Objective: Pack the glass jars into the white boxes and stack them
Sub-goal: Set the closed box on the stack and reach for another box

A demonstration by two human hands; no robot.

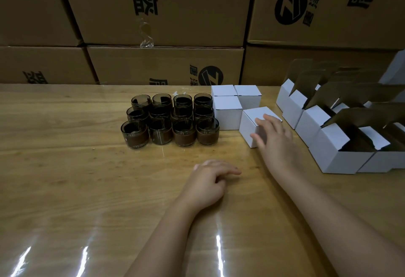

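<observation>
Several dark glass jars (169, 121) with brown bands stand in a tight block at the table's middle. To their right are three closed white boxes (228, 110) set together. A fourth closed white box (249, 123) sits in front of them, turned at an angle. My right hand (274, 138) lies over this box's top and right side, thumb against its front face, fingers loosely bent. My left hand (210, 180) rests on the table in front of the jars, fingers relaxed, holding nothing.
Several open white boxes (335, 145) with raised brown flaps stand in rows at the right. Large brown cartons (164, 13) form a wall along the table's far edge. The wooden table (76, 167) has a glossy film over it.
</observation>
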